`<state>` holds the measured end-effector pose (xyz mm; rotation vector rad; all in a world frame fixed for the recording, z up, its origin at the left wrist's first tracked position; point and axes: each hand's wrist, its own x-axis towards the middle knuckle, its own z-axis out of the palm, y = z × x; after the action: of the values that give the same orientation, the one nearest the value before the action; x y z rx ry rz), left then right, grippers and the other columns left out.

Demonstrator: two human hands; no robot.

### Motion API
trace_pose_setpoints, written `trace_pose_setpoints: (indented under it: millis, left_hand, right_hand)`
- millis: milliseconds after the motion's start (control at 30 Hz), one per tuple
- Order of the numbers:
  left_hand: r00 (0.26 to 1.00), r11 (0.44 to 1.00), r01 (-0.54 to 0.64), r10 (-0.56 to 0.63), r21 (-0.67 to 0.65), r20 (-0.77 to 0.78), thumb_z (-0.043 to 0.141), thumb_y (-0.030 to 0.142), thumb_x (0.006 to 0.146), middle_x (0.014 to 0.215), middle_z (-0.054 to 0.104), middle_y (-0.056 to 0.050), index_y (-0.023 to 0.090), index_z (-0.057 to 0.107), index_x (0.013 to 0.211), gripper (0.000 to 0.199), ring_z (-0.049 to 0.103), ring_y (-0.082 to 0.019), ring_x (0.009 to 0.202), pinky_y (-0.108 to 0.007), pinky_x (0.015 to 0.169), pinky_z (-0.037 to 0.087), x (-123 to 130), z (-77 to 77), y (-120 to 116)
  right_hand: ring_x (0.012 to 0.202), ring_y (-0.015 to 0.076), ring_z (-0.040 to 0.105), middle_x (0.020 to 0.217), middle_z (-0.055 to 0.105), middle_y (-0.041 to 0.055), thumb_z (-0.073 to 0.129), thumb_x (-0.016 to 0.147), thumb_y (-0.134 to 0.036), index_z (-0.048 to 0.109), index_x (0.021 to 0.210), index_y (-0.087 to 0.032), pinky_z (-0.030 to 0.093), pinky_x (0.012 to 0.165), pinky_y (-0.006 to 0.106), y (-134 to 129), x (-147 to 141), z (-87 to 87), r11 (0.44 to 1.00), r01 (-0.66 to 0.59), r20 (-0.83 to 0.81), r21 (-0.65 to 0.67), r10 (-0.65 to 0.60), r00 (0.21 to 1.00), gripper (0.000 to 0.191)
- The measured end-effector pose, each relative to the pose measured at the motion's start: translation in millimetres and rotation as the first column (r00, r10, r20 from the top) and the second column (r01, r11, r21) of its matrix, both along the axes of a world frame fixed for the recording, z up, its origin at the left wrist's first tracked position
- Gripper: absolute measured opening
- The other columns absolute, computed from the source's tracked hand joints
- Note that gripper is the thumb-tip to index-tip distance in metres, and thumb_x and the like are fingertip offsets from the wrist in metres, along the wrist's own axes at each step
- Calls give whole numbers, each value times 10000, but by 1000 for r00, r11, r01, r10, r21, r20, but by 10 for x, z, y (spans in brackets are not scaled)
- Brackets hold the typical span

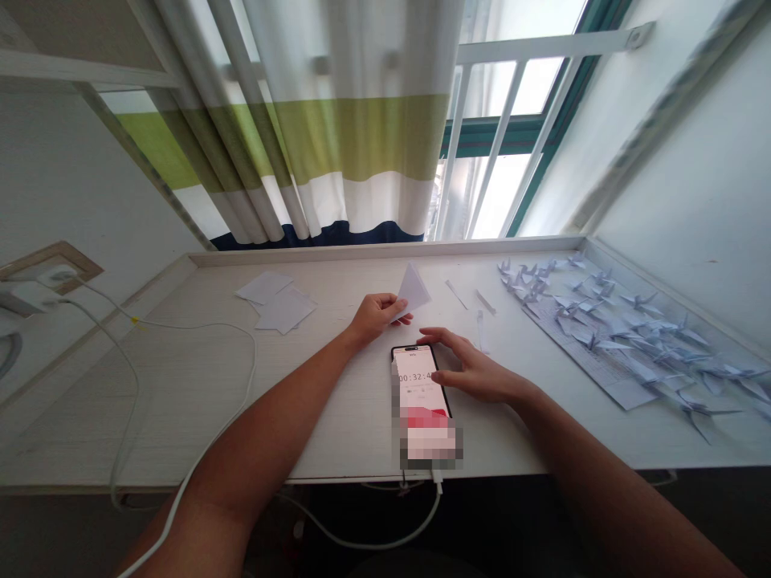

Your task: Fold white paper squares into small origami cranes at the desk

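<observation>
From here, the phone [420, 389] lies nearest on the worktop [343, 437], a white cable [377, 547] plugged into its near end. The right hand [473, 371] curves over its right edge, fingers loosely parted, holding nothing. Just beyond, the left hand [372, 318] pinches the folded paper [413, 289] upright between closed fingers, above the worktop. Paper strips [485, 302] lie to its right, with paper cranes [593, 341] farther right; loose sheets [286, 310] overlap on the left.

Left hand [381, 315], center of frame: fingers pinched against the thumb, forearm rising from lower left. Right hand [461, 365], right of center: fingers spread and slightly curled, forearm from lower right.
</observation>
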<state>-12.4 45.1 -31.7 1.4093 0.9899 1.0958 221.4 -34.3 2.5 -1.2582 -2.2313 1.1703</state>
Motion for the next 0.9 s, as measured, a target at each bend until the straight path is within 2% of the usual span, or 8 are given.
trace_pose_setpoints:
  millis: [233,333,467,567,900]
  left_hand:
    - [1000,1000,11,-11,-3,8,730,570,803,816,777,-132,113,700,830,459,738,-213,712,-307,665,529,-7,-17,18]
    - [1000,1000,18,-18,-4,7,733,573,800,827,780,-133,114,700,843,462,741,-214,720,-306,665,526,-11,-12,12]
    - [999,999,34,-34,-11,24,743,562,798,843,783,-136,110,702,867,459,744,-214,721,-298,657,517,-9,-12,8]
    - [998,998,42,-41,-36,46,762,548,788,835,784,-137,107,702,878,454,746,-216,724,-299,664,518,-4,-11,7]
    - [999,999,41,-40,-33,35,756,550,795,838,784,-143,108,696,867,451,746,-216,717,-300,661,513,-4,10,-6]
  right_hand:
    - [1388,355,450,1431,582,63,696,838,-369,472,1400,-323,357,1149,585,-9,-23,-6,999,44,-45,-2,-44,998,607]
    - [1293,308,561,1347,642,85,639,892,-380,488,1363,-296,426,1106,550,17,-43,-60,995,96,-201,-14,-97,975,502]
    - [1178,272,648,1225,703,113,613,919,-386,517,1256,-246,486,1044,522,76,-75,-139,970,239,-374,-39,-236,897,377]
    - [1147,270,664,1181,719,121,622,914,-376,520,1223,-231,497,1025,522,97,-93,-161,961,269,-383,-56,-270,884,357]
    - [1119,262,673,1142,727,112,624,913,-380,519,1218,-228,499,1013,506,102,-104,-171,962,271,-350,-30,-264,899,356]
